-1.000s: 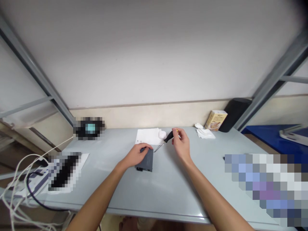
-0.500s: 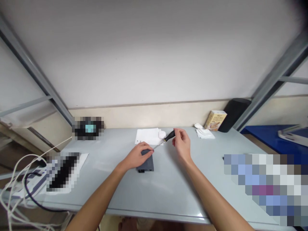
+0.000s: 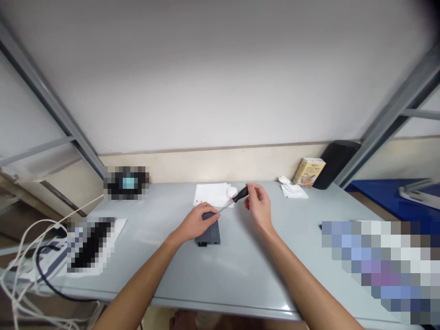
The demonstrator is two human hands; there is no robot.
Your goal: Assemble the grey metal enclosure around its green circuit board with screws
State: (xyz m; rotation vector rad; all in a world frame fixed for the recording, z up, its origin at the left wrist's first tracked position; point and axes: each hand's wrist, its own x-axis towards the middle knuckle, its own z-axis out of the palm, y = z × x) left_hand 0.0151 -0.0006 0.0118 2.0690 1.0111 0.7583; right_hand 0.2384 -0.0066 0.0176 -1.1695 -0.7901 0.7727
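Observation:
A flat dark grey electronic box (image 3: 210, 234) lies on the desk, with ports and a black fitting along its near edge. My left hand (image 3: 196, 222) is closed over its far left part, hiding some of the top. With my right hand (image 3: 260, 205) I pinch the handle end of a screwdriver (image 3: 240, 195), which has a black handle and a thin metal shaft. The shaft slants down to the left, and its tip is at the far right corner of the box, close to my left thumb and fingertips. Whether a screw sits there is too small to tell.
White paper (image 3: 209, 192) and a small white round item (image 3: 232, 192) lie behind the box. Crumpled tissue (image 3: 294, 191), a yellow carton (image 3: 309, 172) and a black cylinder (image 3: 337, 162) stand at the back right. White cables (image 3: 22, 238) hang over the left edge.
My right hand and the screwdriver handle have shifted very slightly left. My left hand and the box stay in place.

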